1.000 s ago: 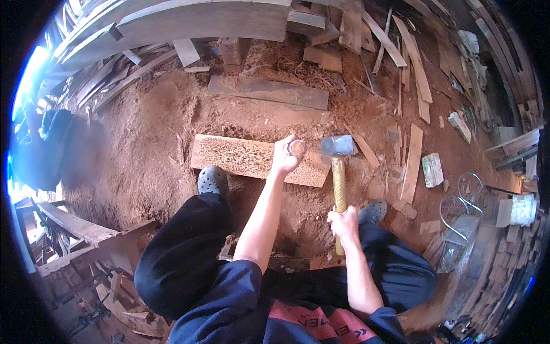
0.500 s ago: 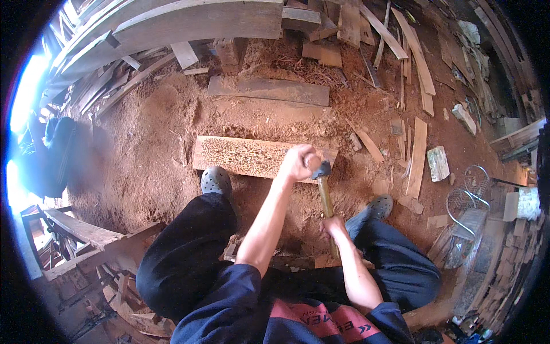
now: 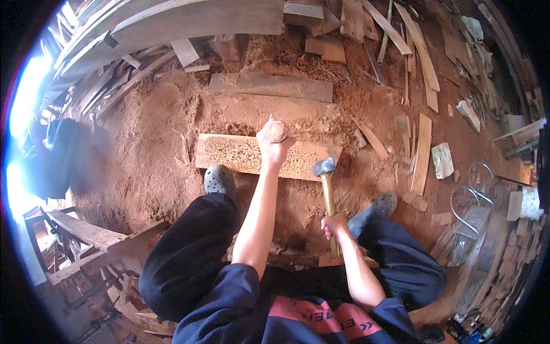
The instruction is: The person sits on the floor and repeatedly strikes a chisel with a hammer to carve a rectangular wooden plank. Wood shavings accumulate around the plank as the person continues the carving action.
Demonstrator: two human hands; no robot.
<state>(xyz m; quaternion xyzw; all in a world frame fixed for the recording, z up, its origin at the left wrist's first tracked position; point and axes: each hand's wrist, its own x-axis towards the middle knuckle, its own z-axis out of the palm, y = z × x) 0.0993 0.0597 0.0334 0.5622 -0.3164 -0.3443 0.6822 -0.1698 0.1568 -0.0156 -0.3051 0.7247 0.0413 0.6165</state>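
A wooden board (image 3: 229,155) lies on the ground in front of my feet, its surface densely pitted except toward the right end. My left hand (image 3: 271,150) is closed over the board around a round-ended wooden handle (image 3: 277,132), seen end-on; whatever is below my fist is hidden. In my right hand (image 3: 333,226) is a hammer (image 3: 327,192), gripped low on its pale wooden handle. The dark metal hammer head (image 3: 324,167) is raised beside the board's right end, apart from my left hand.
Reddish sawdust covers the ground. A flat plank (image 3: 272,87) lies beyond the board. Long timbers (image 3: 200,23) are stacked at the far side, with loose wood strips (image 3: 422,152) at right. A wire rack (image 3: 472,198) and a pale block (image 3: 442,160) are also on the right.
My left hand has moved left along the board with the wooden handle, away from the hammer head. The hammer remains in my right hand, nearly in the same place.
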